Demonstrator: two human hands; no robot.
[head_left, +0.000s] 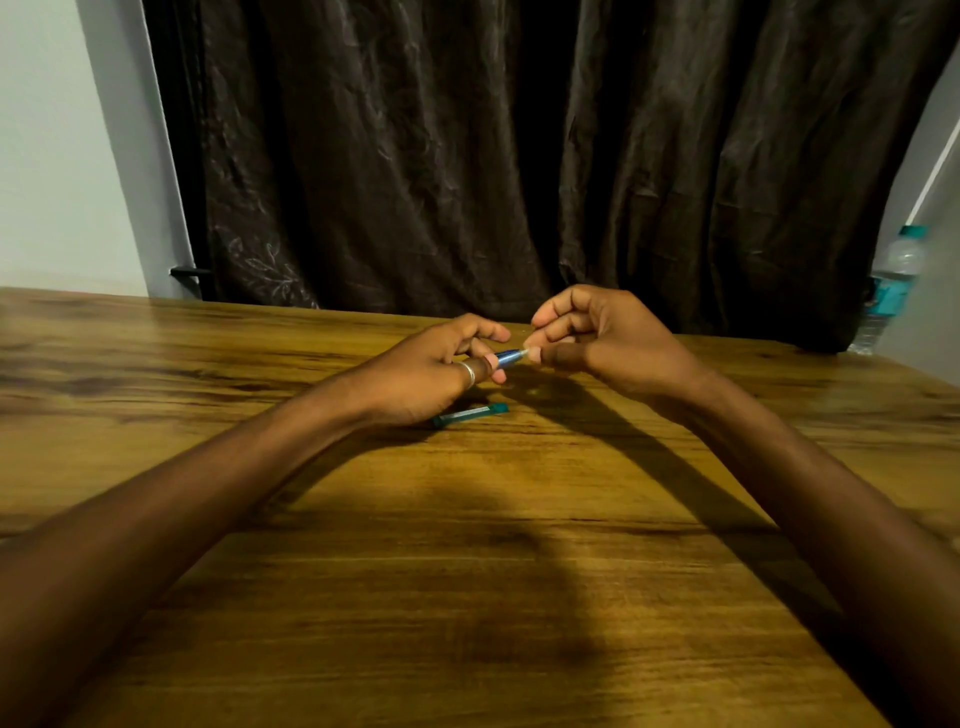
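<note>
Dark curtain (467, 156), water bottle (891, 280) (far right)

Single head-worn wide-angle cam: sits above the near edge of the wooden counter (467, 597), faces forward and down, left hand (431, 376) and right hand (597, 343) close at mid-frame, dark curtain (467, 156) behind the far edge.

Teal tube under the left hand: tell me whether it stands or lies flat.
Lying flat: the tube rests lengthwise on the table, partly hidden by the left hand.

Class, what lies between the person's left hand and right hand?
In the head view, a blue pen bridges them: the left hand grips its barrel, the right hand pinches its tip.
</note>
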